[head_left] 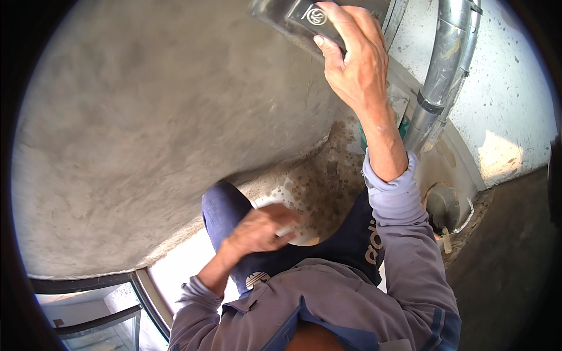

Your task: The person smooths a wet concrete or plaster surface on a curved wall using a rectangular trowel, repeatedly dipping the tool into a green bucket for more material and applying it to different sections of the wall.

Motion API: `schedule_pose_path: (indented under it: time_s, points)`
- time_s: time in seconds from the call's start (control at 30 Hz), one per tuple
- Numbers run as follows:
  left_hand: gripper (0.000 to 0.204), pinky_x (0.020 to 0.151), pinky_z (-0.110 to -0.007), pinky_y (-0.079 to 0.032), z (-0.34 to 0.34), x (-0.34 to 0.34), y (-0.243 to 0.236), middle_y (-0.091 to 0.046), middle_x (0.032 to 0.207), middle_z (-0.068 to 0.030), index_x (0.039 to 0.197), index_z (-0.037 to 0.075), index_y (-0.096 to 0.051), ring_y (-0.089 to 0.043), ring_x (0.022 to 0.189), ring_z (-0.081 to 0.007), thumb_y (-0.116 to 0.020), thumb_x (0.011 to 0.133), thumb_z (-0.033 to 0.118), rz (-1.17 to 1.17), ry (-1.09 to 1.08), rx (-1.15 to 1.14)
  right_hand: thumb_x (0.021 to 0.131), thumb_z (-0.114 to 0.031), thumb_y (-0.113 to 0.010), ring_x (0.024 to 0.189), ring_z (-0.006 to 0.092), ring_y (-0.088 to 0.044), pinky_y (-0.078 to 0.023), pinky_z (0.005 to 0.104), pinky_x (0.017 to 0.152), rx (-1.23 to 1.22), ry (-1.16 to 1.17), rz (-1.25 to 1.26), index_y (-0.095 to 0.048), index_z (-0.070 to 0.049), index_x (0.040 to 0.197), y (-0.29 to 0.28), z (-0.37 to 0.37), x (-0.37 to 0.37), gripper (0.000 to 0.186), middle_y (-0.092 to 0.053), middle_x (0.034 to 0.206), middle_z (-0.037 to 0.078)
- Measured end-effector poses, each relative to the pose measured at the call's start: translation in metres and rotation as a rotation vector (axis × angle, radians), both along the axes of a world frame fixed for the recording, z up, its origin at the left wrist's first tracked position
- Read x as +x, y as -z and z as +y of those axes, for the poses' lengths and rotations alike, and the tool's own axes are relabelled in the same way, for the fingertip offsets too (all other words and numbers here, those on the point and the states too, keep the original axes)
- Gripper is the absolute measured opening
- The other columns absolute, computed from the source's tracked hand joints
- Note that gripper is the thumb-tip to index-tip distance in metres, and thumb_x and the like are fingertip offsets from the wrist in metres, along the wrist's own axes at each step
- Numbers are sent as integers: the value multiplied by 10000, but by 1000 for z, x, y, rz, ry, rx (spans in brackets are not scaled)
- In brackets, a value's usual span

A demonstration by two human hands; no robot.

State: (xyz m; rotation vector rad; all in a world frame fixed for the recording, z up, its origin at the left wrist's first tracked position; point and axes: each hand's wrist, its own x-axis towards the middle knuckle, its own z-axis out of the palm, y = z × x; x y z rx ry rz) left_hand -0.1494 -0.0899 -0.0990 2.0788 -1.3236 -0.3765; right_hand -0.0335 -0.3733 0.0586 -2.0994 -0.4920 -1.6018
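My right hand (358,61) is raised at the top, its fingers and thumb wrapped round a dark plastering float (293,16). The float lies against the grey plastered wall (164,117), and its far end runs toward the frame's upper edge. Low in the middle, my left hand (266,228) hangs over my thigh in dark blue trousers, near the knee. Motion smears its fingers; I can make out nothing in it. The plaster looks damp and mostly smooth, with faint sweeping marks.
Grey pipes (439,76) run down the white speckled wall (497,99) on the right. Below them is a round opening (443,205) with a pale piece beside it. Splashes spot the ledge (328,181) by my knees. A dark-framed window (99,310) is at lower left.
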Motion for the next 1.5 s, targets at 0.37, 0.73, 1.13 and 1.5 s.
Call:
schedule_pose_path:
  time_s: [0.37, 0.73, 1.13, 1.5]
  points:
    - [609, 1026, -459, -481, -26, -23, 84, -653, 1258, -224, 1409, 55, -579, -613, 1194, -400, -590, 997, 504, 353, 197, 424, 786, 57, -730, 979, 328, -615, -526, 426, 890, 44, -108, 718, -694, -59, 1236, 216, 47, -47, 466, -646, 1096, 112]
    - [493, 977, -486, -489, -38, -32, 96, -686, 1214, -188, 1331, 46, -625, -635, 1147, -390, -527, 1045, 436, 281, 209, 146, 801, 39, -692, 1041, 372, -614, -498, 426, 917, -19, -36, -16, -584, 7, 1294, -1, 4, 19, 506, -619, 1135, 200]
    - [514, 1007, -479, -484, -43, -28, 90, -663, 1263, -220, 1377, 75, -605, -628, 1172, -399, -506, 1046, 456, 295, 216, 506, 833, -17, -717, 970, 378, -614, -501, 486, 890, 69, -167, 396, -625, 12, 1343, 250, 83, -66, 519, -621, 1088, 181]
    - [474, 966, -494, -491, -36, -32, 100, -695, 1174, -225, 1279, 53, -658, -640, 1120, -419, -500, 1050, 437, 302, 120, 283, 832, -104, -756, 837, 325, -585, -506, 425, 721, 100, -10, -27, -685, -116, 1307, 73, 77, 31, 480, -576, 982, 120]
